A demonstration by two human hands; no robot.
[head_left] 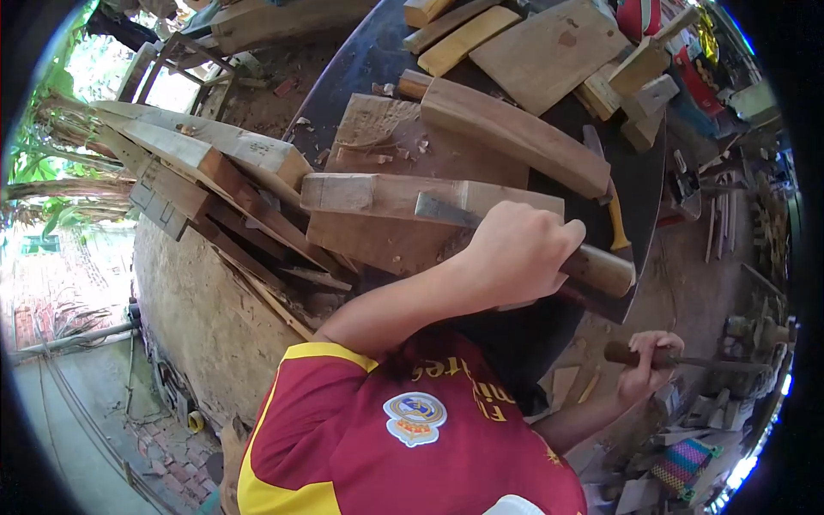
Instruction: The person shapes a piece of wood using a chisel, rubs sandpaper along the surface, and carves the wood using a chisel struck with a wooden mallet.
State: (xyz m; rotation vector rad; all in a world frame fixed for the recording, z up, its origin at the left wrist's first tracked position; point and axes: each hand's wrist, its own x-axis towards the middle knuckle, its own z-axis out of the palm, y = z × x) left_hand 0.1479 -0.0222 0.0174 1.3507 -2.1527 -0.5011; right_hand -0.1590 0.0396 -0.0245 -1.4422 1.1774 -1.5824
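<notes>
My left hand (524,249) is closed around a chisel with a flat metal blade (442,209) and a thick round wooden handle (605,270). The blade lies flat along a squared wooden bar (343,193), near a lighter cut section. Off to the right, my right hand (650,360) grips a tool with a dark wooden handle (620,353). A long thin part (721,366) of it stretches rightward, and its head cannot be made out. Beyond the bar lies a thick curved wooden piece (515,133).
Wood shavings (382,157) lie on the dark table (343,73). A yellow-handled tool (616,219) rests by the right edge. Boards (549,56) and blocks fill the far side. Long timbers (206,163) lean at the left. A woven colourful item (684,466) sits on the floor.
</notes>
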